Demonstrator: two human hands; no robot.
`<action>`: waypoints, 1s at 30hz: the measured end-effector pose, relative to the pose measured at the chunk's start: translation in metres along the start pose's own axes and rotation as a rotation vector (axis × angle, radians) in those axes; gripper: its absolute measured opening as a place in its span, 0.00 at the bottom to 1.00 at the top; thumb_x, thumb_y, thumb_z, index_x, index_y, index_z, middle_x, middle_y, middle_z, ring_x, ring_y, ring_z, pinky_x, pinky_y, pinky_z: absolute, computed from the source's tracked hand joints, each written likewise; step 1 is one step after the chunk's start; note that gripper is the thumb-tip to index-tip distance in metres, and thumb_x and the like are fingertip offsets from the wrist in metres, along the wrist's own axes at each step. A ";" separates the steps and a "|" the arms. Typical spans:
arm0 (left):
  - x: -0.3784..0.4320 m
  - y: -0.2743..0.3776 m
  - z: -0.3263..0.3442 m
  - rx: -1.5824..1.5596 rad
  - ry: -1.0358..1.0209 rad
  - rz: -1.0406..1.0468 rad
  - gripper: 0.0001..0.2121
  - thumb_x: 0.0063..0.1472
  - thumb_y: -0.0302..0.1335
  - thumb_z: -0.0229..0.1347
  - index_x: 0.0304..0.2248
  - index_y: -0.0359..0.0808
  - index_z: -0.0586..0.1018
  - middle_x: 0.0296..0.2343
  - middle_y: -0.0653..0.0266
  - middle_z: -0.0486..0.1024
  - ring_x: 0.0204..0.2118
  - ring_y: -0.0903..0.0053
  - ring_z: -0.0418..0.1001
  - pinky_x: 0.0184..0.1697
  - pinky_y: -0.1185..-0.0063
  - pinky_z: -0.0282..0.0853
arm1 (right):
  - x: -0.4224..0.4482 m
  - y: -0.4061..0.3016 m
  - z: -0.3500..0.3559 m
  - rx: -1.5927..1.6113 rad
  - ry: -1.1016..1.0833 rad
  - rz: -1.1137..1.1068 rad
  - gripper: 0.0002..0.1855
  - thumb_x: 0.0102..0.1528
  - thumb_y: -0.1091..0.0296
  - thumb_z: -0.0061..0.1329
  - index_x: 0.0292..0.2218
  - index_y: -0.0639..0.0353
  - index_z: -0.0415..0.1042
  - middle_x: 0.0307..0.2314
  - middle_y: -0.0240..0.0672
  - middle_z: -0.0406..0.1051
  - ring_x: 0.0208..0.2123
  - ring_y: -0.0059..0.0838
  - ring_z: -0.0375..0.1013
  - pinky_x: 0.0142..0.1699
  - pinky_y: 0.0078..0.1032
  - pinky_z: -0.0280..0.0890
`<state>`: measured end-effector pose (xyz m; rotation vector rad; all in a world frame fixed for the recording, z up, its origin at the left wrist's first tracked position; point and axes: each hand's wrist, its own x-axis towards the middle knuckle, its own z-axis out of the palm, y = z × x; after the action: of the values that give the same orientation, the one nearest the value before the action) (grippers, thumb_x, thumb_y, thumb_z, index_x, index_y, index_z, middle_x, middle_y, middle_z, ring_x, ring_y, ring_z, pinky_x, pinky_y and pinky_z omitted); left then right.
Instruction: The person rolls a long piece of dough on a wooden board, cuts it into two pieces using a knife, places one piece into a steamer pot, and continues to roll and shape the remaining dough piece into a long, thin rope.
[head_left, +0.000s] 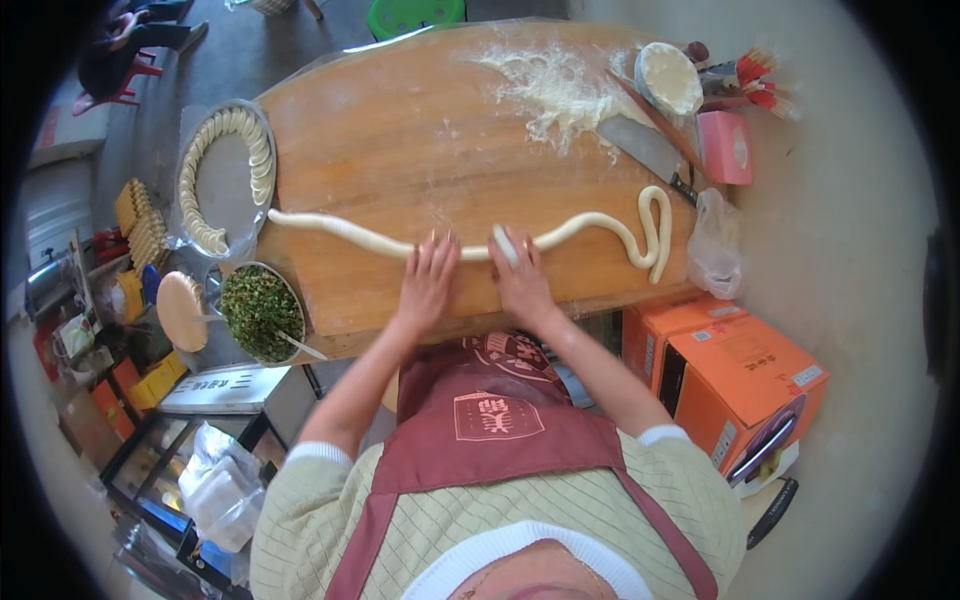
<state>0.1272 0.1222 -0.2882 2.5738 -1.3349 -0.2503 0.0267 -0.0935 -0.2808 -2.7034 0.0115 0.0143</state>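
A long dough rope (360, 236) runs across the wooden board (450, 165), its right end folded into loops. My left hand (427, 281) rests palm down on the middle of the rope, with its fingers stretched over it. Beside it, to the right, my right hand (523, 281) lies over the same rope in a similar pose. A pale covering (505, 246) shows on one right-hand finger; I cannot tell what it is. Neither hand is closed around the dough, and the parts under the fingers are hidden.
Loose flour (555, 94), a cleaver (645, 150), a wooden rolling pin (660, 124) and a flour bowl (670, 79) occupy the far right. Leftward are a tray of dumplings (259, 161) and a bowl of chopped green filling (259, 311). Orange boxes (739, 367) stand right of me.
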 end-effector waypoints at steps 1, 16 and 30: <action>-0.034 0.011 0.007 -0.065 0.052 -0.005 0.39 0.61 0.40 0.57 0.67 0.33 0.58 0.69 0.55 0.53 0.72 0.55 0.47 0.72 0.54 0.39 | -0.025 -0.015 -0.003 -0.006 -0.011 0.018 0.39 0.58 0.61 0.54 0.66 0.61 0.56 0.68 0.50 0.50 0.70 0.50 0.49 0.71 0.55 0.45; -0.004 -0.035 -0.003 -0.027 0.217 -0.181 0.38 0.68 0.45 0.49 0.69 0.31 0.52 0.69 0.49 0.50 0.72 0.52 0.45 0.72 0.50 0.36 | 0.015 0.020 -0.002 -0.123 0.048 0.017 0.43 0.59 0.54 0.55 0.68 0.59 0.53 0.69 0.50 0.48 0.72 0.52 0.42 0.72 0.55 0.42; 0.069 -0.110 -0.028 0.170 0.221 -0.361 0.35 0.69 0.39 0.50 0.68 0.30 0.54 0.69 0.46 0.50 0.71 0.47 0.49 0.71 0.50 0.42 | 0.110 0.059 -0.035 -0.137 0.295 0.147 0.39 0.63 0.59 0.49 0.68 0.62 0.50 0.66 0.57 0.53 0.71 0.54 0.45 0.73 0.56 0.38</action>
<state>0.2595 0.1311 -0.2952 2.8725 -0.8440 0.0914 0.1361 -0.1625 -0.2759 -2.8090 0.3081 -0.3506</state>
